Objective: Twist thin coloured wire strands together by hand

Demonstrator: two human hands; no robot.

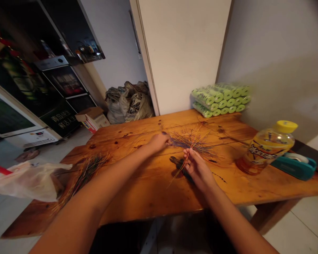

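A loose pile of thin wires, bluish and orange, lies spread in the middle of the wooden table. My left hand is closed at the pile's left end; what its fingers hold, if anything, is hidden. Nearer to me, my right hand pinches a few thin yellow-orange wires between thumb and fingers, their ends sticking out both ways. Partly under that hand lies a dark tool, which looks like pliers. A second bundle of wires rests on the table's left part, beyond my left forearm.
On the right stand a yellow-capped drink bottle and a teal tape dispenser. Green rolls are stacked at the back. A white plastic bag sits at the left edge. Grey sacks and a carton are behind the table.
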